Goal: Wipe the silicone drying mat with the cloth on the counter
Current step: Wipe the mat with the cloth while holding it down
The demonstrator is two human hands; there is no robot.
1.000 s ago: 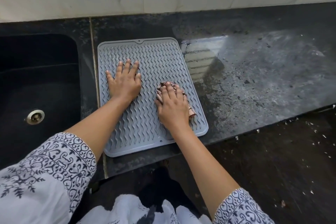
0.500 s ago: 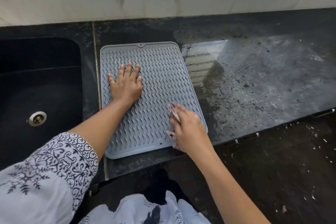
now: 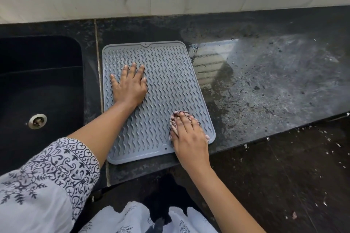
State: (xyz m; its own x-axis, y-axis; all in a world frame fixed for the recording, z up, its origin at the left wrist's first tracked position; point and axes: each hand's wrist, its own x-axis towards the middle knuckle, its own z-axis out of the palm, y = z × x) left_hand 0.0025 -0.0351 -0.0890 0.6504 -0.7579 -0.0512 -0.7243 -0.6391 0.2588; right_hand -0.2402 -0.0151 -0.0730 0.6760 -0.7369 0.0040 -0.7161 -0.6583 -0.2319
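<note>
Head view: left hand point(image 3: 130, 86) flat, fingers spread, pinning mat point(image 3: 166, 73) to counter point(image 3: 265, 91); right hand point(image 3: 189, 138) palm-down, pressing bunched cloth point(image 3: 175, 119) beneath for wiping.

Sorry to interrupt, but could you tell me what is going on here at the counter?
A person is wiping a grey silicone drying mat that lies on the dark counter beside the sink. The left hand lies flat on the mat's left side, holding it down. The right hand presses a bunched cloth onto the mat's near right corner. The counter to the right looks streaked and wet.
</note>
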